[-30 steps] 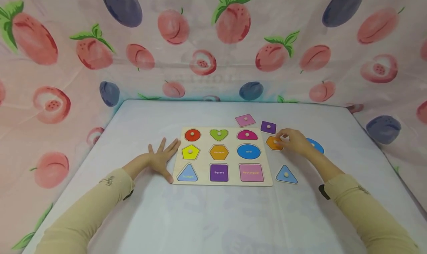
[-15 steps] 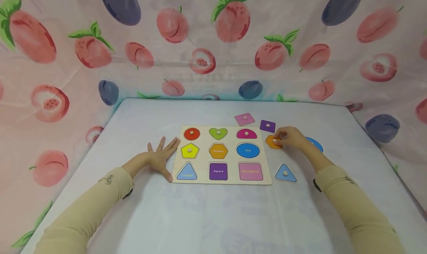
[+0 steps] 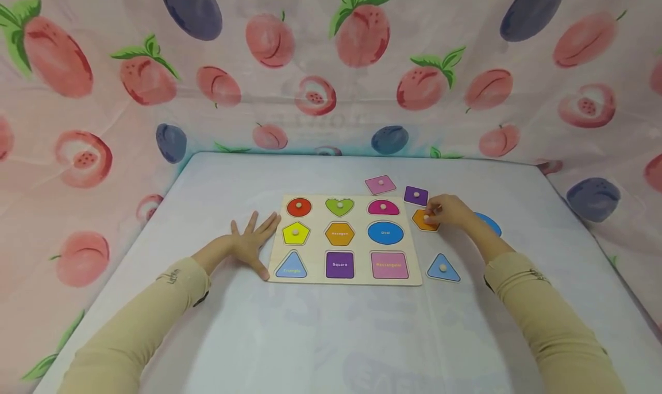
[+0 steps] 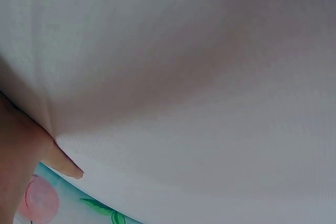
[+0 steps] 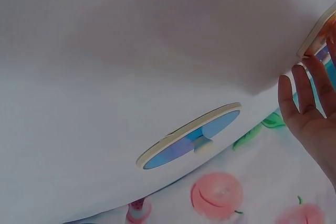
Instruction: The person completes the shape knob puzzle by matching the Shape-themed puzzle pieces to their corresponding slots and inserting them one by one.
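A wooden shape puzzle board (image 3: 314,257) lies flat on the table in the head view. My left hand (image 3: 248,247) rests at its left edge with fingers spread, thumb at the near corner. Right of the board, my right hand (image 3: 452,212) pinches the knob of an orange hexagon puzzle piece (image 3: 420,223). In the right wrist view that piece (image 5: 321,38) shows just past the fingertips. The board's recesses for hexagon (image 3: 339,242), oval, triangle, square and rectangle show printed bottoms; red circle (image 3: 299,213), heart, half-circle and pentagon pieces with knobs sit in theirs.
Loose knobbed pieces lie around: a pink rectangle (image 3: 376,186) and purple square (image 3: 412,200) behind, a blue triangle (image 3: 449,275) nearer me. A blue oval (image 3: 491,221), partly hidden by my right wrist, lies farther right. A fruit-print curtain (image 3: 351,89) surrounds the white table (image 3: 310,336).
My right hand's fingertips have closed in on the hexagon piece's knob, and the right forearm has shifted slightly left. My left hand and the board have stayed in place.
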The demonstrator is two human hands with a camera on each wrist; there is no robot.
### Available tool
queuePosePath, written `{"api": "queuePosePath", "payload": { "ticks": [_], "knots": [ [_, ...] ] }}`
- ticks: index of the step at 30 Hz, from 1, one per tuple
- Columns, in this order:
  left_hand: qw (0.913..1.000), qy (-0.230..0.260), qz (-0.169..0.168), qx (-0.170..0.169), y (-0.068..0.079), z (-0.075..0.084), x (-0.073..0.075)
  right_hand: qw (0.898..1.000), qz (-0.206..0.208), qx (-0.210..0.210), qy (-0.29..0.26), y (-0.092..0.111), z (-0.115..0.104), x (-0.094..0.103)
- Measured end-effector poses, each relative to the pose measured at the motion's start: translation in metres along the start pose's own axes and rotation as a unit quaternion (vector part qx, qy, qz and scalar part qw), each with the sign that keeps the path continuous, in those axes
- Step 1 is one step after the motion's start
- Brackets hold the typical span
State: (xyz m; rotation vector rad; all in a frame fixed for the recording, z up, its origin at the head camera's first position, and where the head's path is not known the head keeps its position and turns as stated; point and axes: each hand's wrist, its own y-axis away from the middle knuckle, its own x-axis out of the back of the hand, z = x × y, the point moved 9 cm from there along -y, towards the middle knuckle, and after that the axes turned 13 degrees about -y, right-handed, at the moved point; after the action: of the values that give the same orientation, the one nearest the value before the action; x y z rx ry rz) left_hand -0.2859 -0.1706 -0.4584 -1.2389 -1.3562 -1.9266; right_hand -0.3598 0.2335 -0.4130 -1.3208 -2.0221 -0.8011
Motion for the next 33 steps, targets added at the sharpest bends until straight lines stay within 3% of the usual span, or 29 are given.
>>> {"api": "queuePosePath", "payload": {
  "ticks": [7,17,33],
  "knots": [
    [1.0000,0.002,-0.003,-0.002,0.002,0.001,-0.002,1.000,-0.012,-0.003,0.013,-0.002,-0.006,-0.001],
    [1.0000,-0.002,-0.001,0.000,0.001,-0.001,0.002,0.999,-0.018,-0.044,0.021,-0.009,-0.004,0.002],
    [1.0000,0.003,0.000,0.001,-0.001,0.001,-0.002,0.998,0.002,-0.057,0.005,0.001,-0.002,0.000]
  ]
}}
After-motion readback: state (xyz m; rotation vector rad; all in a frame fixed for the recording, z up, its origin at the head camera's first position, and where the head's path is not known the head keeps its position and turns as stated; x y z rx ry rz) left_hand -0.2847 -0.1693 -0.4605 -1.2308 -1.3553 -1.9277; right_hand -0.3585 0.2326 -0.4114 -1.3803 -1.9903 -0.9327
